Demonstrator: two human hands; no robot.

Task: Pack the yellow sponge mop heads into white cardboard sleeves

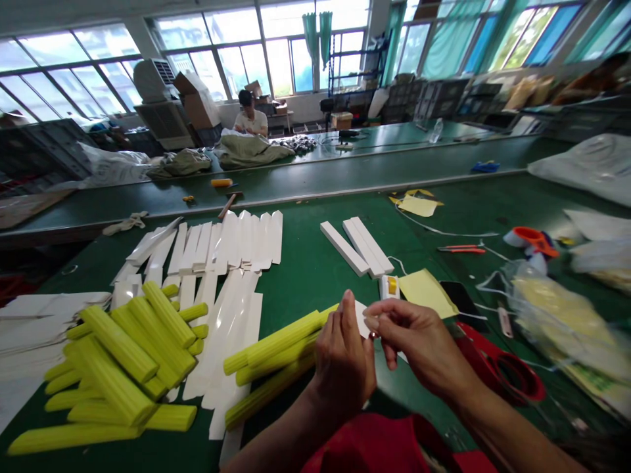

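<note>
My left hand (345, 351) is closed around a white paper box (363, 320), mostly hidden by my fingers. The fingertips of my right hand (419, 335) pinch at the near end of this box, close to my left thumb. Several yellow-green ribbed sticks (276, 341) lie just left of my left hand, their right ends hidden behind it. Beyond my hands are three closed, narrow white boxes (367, 246) and a small white tape dispenser (390, 287). A yellow paper pad (428, 292) lies beyond my right hand.
Yellow-green sticks (142, 341) are piled at left, beside rows of flat white boxes (231, 240). At right lie a red tape dispenser (513, 368), an orange tape dispenser (532, 240), a cutter (462, 249) and plastic bags (566, 315). A person (251, 121) sits across the tables.
</note>
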